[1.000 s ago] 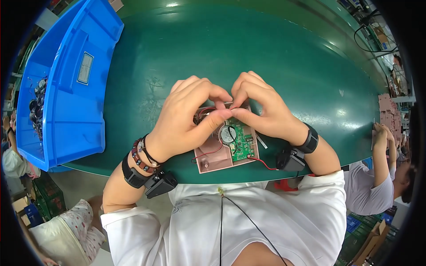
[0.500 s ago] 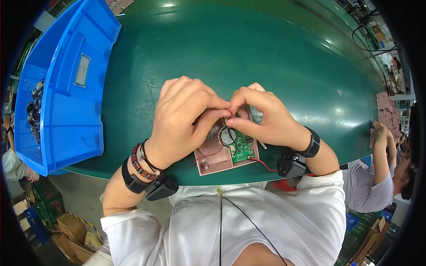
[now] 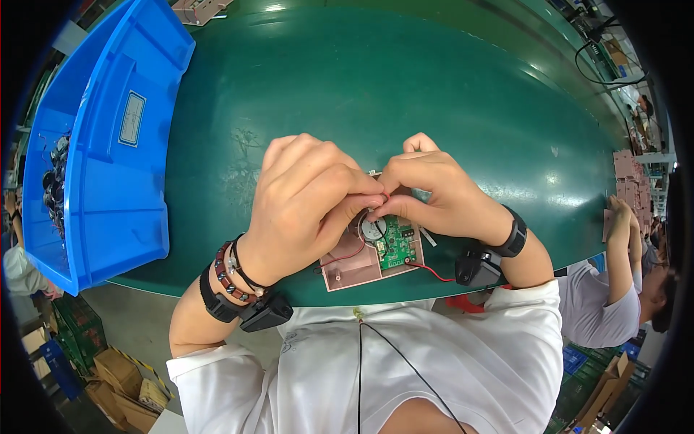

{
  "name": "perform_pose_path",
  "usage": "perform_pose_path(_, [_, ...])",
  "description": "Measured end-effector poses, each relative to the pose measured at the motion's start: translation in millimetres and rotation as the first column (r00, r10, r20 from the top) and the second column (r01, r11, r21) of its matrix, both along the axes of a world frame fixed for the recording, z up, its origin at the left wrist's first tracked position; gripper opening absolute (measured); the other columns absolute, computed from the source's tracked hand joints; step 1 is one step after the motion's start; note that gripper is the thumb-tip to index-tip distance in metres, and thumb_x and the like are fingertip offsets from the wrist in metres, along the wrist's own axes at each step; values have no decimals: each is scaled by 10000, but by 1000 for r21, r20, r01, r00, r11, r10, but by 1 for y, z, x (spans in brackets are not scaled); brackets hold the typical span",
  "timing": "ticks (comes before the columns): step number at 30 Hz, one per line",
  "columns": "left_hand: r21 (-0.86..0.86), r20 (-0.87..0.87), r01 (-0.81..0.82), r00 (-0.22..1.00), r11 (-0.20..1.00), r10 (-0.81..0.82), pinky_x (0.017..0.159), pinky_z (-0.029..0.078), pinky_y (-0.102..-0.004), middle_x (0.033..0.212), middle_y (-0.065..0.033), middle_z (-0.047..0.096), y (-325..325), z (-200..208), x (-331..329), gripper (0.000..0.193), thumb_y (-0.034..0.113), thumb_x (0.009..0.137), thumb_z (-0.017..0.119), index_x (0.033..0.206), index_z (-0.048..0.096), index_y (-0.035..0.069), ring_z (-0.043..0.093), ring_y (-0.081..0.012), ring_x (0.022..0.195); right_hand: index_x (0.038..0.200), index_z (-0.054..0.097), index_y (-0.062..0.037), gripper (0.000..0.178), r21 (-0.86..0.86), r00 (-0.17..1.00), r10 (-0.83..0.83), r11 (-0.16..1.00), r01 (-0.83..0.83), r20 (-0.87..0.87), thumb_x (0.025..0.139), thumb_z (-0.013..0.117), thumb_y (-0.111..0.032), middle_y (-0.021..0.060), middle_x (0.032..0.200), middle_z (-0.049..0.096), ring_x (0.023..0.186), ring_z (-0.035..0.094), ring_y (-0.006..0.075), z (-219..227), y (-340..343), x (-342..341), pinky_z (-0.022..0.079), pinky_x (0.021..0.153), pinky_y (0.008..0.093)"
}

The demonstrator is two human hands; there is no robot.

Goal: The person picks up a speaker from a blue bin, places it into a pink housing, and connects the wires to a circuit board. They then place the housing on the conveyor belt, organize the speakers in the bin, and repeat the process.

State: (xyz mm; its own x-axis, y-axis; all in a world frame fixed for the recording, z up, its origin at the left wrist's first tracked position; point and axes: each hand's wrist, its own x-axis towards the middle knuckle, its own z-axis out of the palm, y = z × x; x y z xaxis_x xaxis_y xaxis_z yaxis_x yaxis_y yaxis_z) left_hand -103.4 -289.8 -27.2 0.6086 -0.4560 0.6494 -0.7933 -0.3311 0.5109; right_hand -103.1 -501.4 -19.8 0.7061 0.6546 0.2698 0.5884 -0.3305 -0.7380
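Observation:
A pink plastic housing point(image 3: 354, 273) lies at the table's near edge, partly under my hands. Inside it sit a green circuit board point(image 3: 396, 246) and a round silver speaker point(image 3: 372, 228). A red wire point(image 3: 428, 269) leaves the board toward the right, and another crosses the housing on the left. Above the speaker, my left hand point(image 3: 311, 195) is closed in a pinch on a bit of red wire. Meeting it fingertip to fingertip, my right hand point(image 3: 434, 188) pinches at the same wire. The fingers largely cover the wire's end there.
A tall blue bin point(image 3: 137, 195) with several small wired round parts point(image 3: 56, 181) stands on the left of the green table point(image 3: 405, 72). Stacked pink housings point(image 3: 632, 188) lie at the far right near a co-worker's arms point(image 3: 620, 246). Another pink piece point(image 3: 202, 9) is at the back left.
Both hands, still pinched together, have shifted slightly toward me and to the right. The housing has slid a little the same way.

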Motion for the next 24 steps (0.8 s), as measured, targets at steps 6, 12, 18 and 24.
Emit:
perform_pose_path(6, [5, -54, 28, 998, 1000, -27, 715, 379, -332, 757, 9, 603, -1, 1, 1, 90, 122, 752, 729, 817, 666, 122, 535, -200, 705, 765, 629, -103, 140, -24, 1000, 6, 1000, -6, 6, 777, 766, -129, -28, 708, 605, 609, 476, 142, 2, -3, 2, 295, 723, 300])
perform_pose_path(12, [-28, -175, -58, 983, 998, 52, 742, 390, -338, 814, -35, 608, -1, -7, 4, 104, 139, 826, 680, 903, 637, 84, 553, -219, 744, 768, 631, -105, 147, -44, 997, -48, 998, 51, 57, 744, 774, -132, -12, 829, 549, 771, 488, 163, -3, -2, 4, 318, 742, 313])
perform_pose_path(18, [-166, -478, -99, 878, 981, 8, 804, 412, -330, 876, -61, 614, -5, -26, 4, 151, 163, 900, 621, 994, 597, 46, 590, -211, 805, 749, 621, -96, 162, -18, 996, -85, 996, 85, 12, 723, 780, -117, 10, 888, 490, 857, 481, 184, -13, 0, 5, 347, 780, 345])
perform_pose_path(24, [-172, -539, -99, 843, 980, -10, 839, 418, -337, 891, -71, 616, -5, -25, 3, 165, 180, 920, 605, 1001, 590, 37, 604, -209, 837, 734, 608, -87, 177, -54, 992, -93, 994, 98, 82, 693, 781, -88, 24, 906, 503, 863, 482, 207, -12, 2, 2, 361, 767, 351])
